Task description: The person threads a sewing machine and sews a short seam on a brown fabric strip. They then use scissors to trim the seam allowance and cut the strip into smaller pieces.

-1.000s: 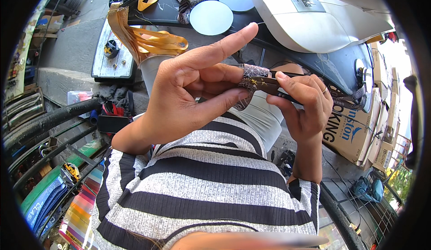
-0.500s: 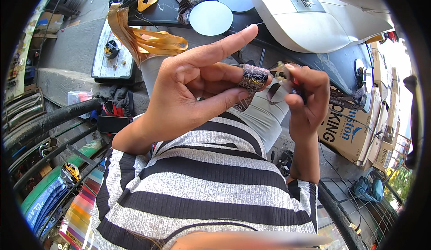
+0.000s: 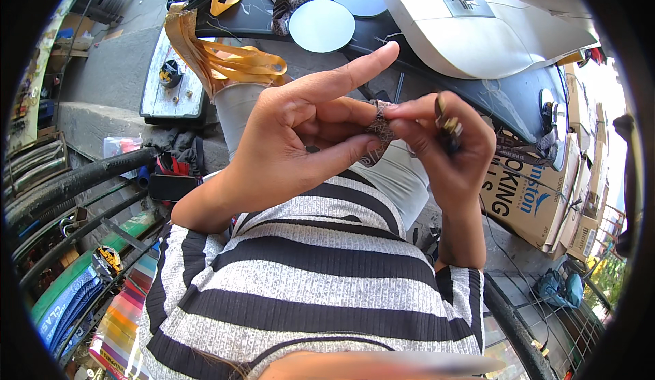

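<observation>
In front of my striped top, my left hand (image 3: pixel 293 124) pinches a dark patterned fabric strip (image 3: pixel 380 122) with pale lines between thumb and fingers. The index finger points out past it. My right hand (image 3: pixel 447 138) grips the strip's right edge with thumb and fingertip. Tucked in that same hand is a small brass-coloured metal tool (image 3: pixel 449 126); its kind is unclear. Part of the strip hangs below my left thumb, and the fingers hide the rest.
A white sewing machine (image 3: pixel 443 28) stands on the dark table (image 3: pixel 256 22), beside pale round discs (image 3: pixel 322 25). Gold ribbons (image 3: pixel 235 63) drape by my knee. A white-topped stand (image 3: pixel 153 83) is to the left, cardboard boxes (image 3: pixel 525 182) to the right, and metal rails (image 3: pixel 82 175) flank me.
My right hand has moved left and now pinches the strip's edge. The metal tool has turned upward in that hand. My left hand has hardly moved.
</observation>
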The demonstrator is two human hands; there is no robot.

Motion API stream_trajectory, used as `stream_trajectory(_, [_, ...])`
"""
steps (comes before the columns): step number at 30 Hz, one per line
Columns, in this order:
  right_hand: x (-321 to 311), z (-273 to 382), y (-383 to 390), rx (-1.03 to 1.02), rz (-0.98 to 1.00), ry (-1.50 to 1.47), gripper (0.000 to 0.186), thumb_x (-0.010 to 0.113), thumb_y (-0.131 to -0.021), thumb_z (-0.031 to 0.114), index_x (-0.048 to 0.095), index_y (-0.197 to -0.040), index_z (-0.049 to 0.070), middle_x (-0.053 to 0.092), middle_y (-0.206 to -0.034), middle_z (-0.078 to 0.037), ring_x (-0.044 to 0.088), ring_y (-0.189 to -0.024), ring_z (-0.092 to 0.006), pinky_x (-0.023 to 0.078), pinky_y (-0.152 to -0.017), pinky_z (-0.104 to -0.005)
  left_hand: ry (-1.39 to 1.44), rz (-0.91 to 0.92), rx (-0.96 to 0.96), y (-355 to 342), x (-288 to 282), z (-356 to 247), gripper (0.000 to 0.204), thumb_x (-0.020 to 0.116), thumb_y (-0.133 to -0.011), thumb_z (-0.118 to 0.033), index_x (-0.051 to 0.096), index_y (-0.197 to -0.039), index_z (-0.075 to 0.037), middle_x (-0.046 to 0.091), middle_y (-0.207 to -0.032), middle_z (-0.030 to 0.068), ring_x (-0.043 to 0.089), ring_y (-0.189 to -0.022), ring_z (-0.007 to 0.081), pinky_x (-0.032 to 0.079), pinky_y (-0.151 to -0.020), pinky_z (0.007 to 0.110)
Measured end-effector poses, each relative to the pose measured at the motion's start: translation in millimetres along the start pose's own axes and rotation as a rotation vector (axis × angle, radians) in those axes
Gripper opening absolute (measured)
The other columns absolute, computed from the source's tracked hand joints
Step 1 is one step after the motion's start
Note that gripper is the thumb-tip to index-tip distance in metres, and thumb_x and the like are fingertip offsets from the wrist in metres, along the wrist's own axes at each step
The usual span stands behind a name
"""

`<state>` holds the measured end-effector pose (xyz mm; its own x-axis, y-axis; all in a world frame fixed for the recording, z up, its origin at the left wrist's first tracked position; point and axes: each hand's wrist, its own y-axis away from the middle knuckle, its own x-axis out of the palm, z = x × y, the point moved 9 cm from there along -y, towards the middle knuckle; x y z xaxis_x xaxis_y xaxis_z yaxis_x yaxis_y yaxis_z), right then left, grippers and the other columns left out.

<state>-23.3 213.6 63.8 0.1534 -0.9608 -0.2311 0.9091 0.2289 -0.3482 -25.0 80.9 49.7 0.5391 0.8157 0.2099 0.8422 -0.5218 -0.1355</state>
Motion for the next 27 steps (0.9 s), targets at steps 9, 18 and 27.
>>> stream_trajectory(9, [-18.5,-18.3,8.3,0.101,-0.076,-0.160,0.018,0.068,-0.089,0.012,0.065,-0.103,0.001,0.068,-0.095,-0.006,0.056,-0.071,-0.0024,0.040,-0.058,-0.0150,0.046,-0.014,-0.084,-0.4,1.8,4.0,0.071,0.060,-0.079,0.015,0.036,-0.144,0.003,0.069,-0.104,0.0212,0.069,-0.096,0.0235,0.055,-0.091,0.033])
stream_trajectory(18, [12.6,-60.4,21.9,0.321,0.217,-0.576,0.074,0.087,-0.064,0.031,0.058,-0.126,0.002,0.065,-0.118,-0.016,0.065,-0.088,-0.0094,0.051,-0.066,-0.0191,0.037,0.066,-0.114,-0.4,7.8,-1.1,0.065,0.052,-0.075,0.006,0.041,-0.140,0.003,0.065,-0.109,0.0173,0.067,-0.091,0.0156,0.058,-0.078,0.027])
stream_trajectory(27, [34.1,-87.6,39.3,0.417,0.084,-0.754,0.071,0.089,-0.064,0.022,0.057,-0.124,0.000,0.065,-0.103,-0.010,0.062,-0.085,-0.0091,0.053,-0.069,-0.0226,0.046,0.051,-0.144,0.4,8.7,-1.3,0.066,0.054,-0.074,0.003,0.043,-0.139,0.002,0.064,-0.115,0.0159,0.066,-0.085,0.0132,0.054,-0.075,0.025])
